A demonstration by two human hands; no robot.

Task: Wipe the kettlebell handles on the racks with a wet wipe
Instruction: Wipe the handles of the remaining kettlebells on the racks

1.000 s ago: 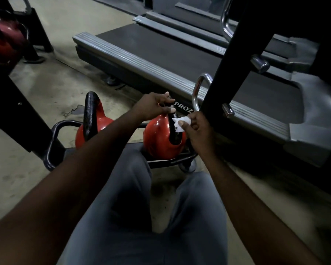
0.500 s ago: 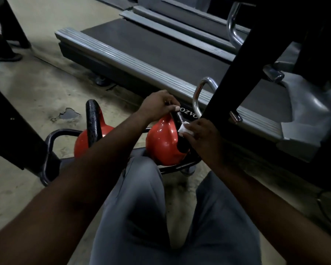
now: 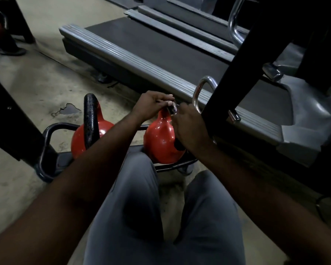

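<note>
**Both hands on the right-hand kettlebell's handle**

Both hands meet at the top of one kettlebell. Left hand is closed over the crown of the handle, steadying it. Right hand is wrapped around the handle's near side, fingers curled on it; the wet wipe is not visible in the head view, so I cannot tell whether it sits under that palm, though it probably does.

By my reading, the step in hand is wiping this handle, somewhere mid-stroke. Next comes working the wipe round the rest of the loop, which calls for the left hand to shift so the covered crown gets cleaned too, then moving on to the neighbour.

Right kettlebell is glossy red with a black handle, standing upright at the right end of the low rack, between the person's knees and the treadmill behind. Left kettlebell, the same red, stands near the rack's left end, well apart from the hands; its black handle looks rough and speckled, untouched for now.
</note>
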